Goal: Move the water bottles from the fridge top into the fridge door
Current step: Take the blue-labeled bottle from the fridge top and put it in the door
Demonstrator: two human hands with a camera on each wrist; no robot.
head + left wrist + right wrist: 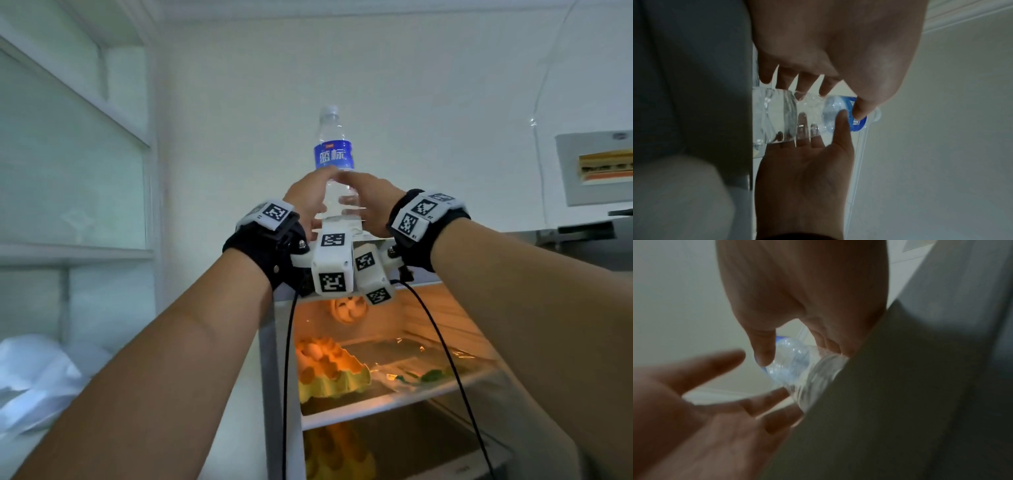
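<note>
A clear water bottle (334,161) with a blue label and pale cap stands upright on the fridge top (561,240), full of water, with the left hand (306,202) and right hand (368,205) on either side of its lower body; the left wrist view shows the fingers (803,81) and thumb of both hands laid against it, mostly straight, so a firm clasp cannot be told. Below, the open, lit fridge holds a yellow egg tray (329,373) with eggs on a glass shelf (394,404), bagged greens (428,375) beside it. White walls surround, a frosted window (68,164) at left.
</note>
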